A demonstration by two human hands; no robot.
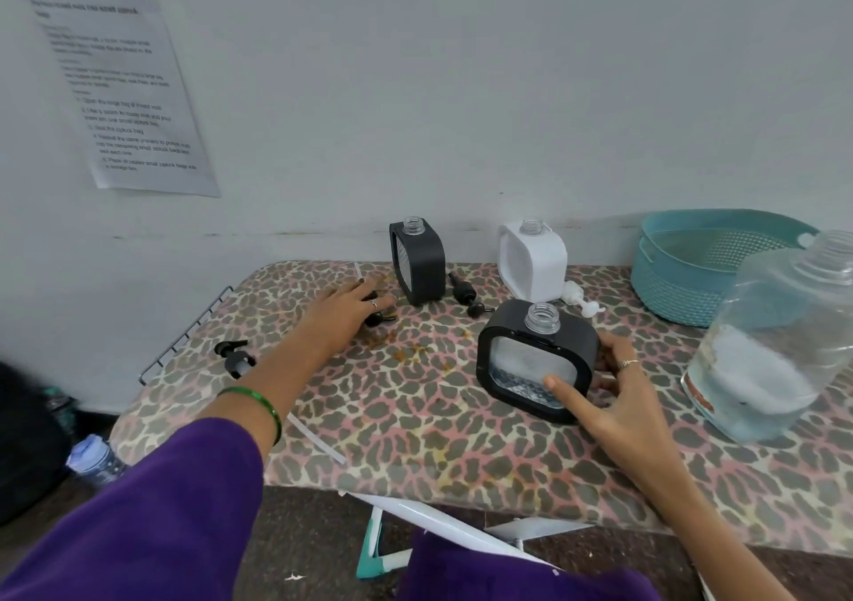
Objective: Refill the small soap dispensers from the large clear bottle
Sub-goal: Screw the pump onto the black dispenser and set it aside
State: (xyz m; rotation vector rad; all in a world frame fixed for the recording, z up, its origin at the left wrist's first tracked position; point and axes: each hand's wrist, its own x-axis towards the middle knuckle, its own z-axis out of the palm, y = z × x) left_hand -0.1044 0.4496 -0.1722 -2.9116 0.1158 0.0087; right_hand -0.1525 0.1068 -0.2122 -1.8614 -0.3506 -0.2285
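A black-framed dispenser (535, 360) stands uncapped at mid-table, with a little liquid at its bottom. My right hand (609, 388) grips it, thumb on the front and fingers behind. My left hand (344, 312) reaches far left and lies over a black pump head (381, 316); its fingers curl round it. Behind stand a second black dispenser (417, 261) and a white dispenser (533, 261), both uncapped. The large clear bottle (775, 346) stands open at the right, partly filled.
A black pump (466, 298) and a white pump (581, 300) lie between the dispensers. Another black pump (235, 355) lies near the board's left end. A teal basket (692, 268) sits at the back right. The leopard-print board (415, 439) has orange crumbs. A bottle (94, 459) stands on the floor.
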